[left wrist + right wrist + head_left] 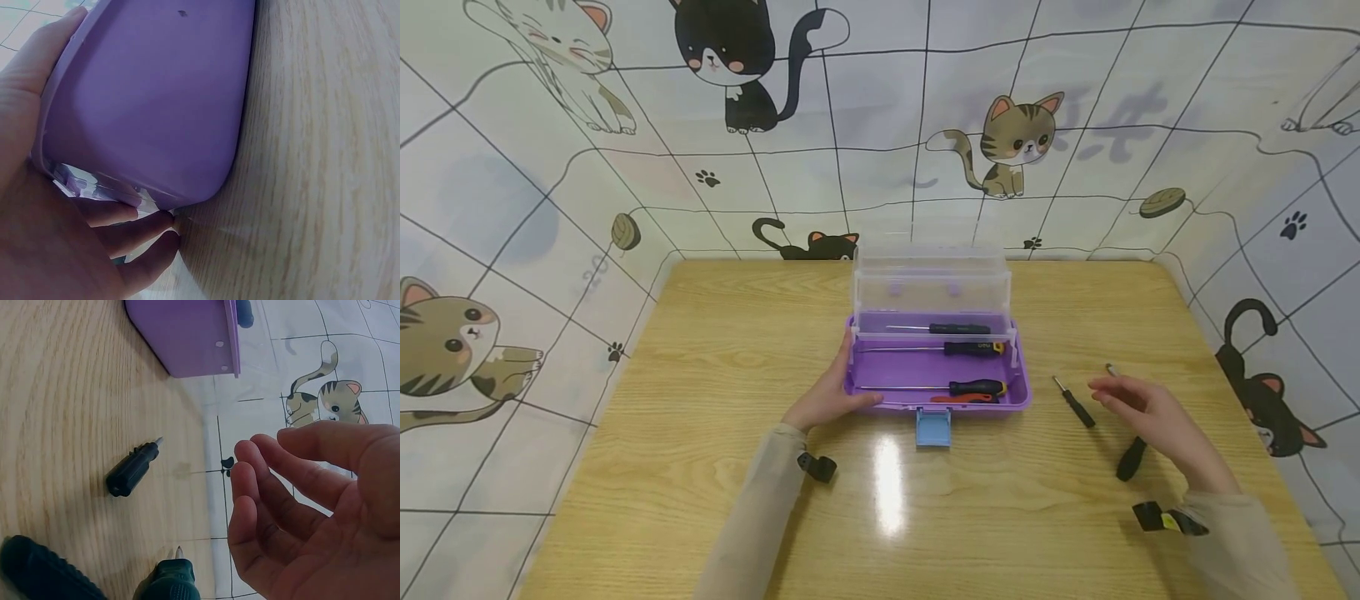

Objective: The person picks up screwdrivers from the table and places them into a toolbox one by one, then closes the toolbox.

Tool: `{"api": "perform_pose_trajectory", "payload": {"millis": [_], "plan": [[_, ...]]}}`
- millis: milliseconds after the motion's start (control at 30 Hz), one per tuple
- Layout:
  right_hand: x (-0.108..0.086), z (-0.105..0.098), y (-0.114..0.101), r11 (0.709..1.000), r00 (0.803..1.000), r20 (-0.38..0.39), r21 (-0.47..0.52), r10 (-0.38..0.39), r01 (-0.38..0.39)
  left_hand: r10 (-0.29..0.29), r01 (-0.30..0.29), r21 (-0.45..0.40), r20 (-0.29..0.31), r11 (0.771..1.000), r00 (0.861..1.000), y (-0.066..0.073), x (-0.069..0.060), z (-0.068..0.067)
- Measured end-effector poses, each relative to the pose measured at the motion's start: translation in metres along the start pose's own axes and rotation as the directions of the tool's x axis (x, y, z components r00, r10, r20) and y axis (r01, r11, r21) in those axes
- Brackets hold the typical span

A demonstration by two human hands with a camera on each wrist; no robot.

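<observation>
A purple toolbox (pixel 902 368) stands on the table with its clear lid (pixel 925 292) raised. My left hand (pixel 826 395) grips its left end, thumb along the front rim and fingers around the back corner. Inside lie three screwdrivers with dark handles, one of them (pixel 976 387) near the front, beside an orange-handled tool (pixel 962 398). Over the table on the right, my right hand (pixel 1165 421) hovers with loosely bent fingers and holds nothing. Left of it lies a short black screwdriver (pixel 1078 408). A thicker dark screwdriver handle (pixel 1131 460) shows beneath the hand, which hides part of it.
A light blue latch (pixel 933 428) hangs from the toolbox's front. Another screwdriver's tip (pixel 1110 369) shows behind my right hand. Cat-patterned sheeting (pixel 880 125) rises behind the wooden table (pixel 722 350) and along both sides.
</observation>
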State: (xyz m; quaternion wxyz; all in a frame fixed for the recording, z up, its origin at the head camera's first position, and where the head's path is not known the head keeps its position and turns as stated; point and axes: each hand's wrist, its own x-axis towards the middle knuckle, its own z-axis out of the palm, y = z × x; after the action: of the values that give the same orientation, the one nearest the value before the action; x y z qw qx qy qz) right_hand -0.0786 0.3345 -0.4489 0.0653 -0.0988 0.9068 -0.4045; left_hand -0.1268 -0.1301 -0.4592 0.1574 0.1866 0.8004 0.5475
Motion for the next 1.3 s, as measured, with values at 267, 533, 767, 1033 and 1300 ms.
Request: {"api": "perform_pose_trajectory", "payload": {"millis": [267, 533, 767, 1033, 1300], "plan": [[-0.01, 0.0, 0.007, 0.999, 0.999, 0.007, 0.038, 0.037, -0.037, 0.013, -0.013, -0.005, 0.004, 1.0, 1.0, -0.001, 0.0, 0.0], [-0.018, 0.002, 0.021, 0.998, 0.997, -0.018, 0.003, 0.069, -0.069, 0.02, -0.019, 0.007, -0.032, 1.0, 0.999, -0.034, 0.008, 0.006], [-0.027, 0.004, 0.034, 0.993, 0.992, -0.039, 0.016, 0.116, -0.116, 0.024, -0.024, -0.017, -0.029, 1.0, 0.999, -0.038, 0.01, 0.006], [-0.037, 0.004, 0.042, 0.983, 0.984, -0.034, 0.073, 0.173, -0.17, 0.034, -0.035, -0.034, -0.03, 0.999, 0.999, -0.025, 0.007, 0.004], [-0.046, 0.0, 0.046, 0.972, 0.973, -0.027, 0.065, 0.229, -0.227, 0.01, -0.01, -0.036, -0.009, 0.999, 1.0, -0.001, -0.001, 0.0]]}}
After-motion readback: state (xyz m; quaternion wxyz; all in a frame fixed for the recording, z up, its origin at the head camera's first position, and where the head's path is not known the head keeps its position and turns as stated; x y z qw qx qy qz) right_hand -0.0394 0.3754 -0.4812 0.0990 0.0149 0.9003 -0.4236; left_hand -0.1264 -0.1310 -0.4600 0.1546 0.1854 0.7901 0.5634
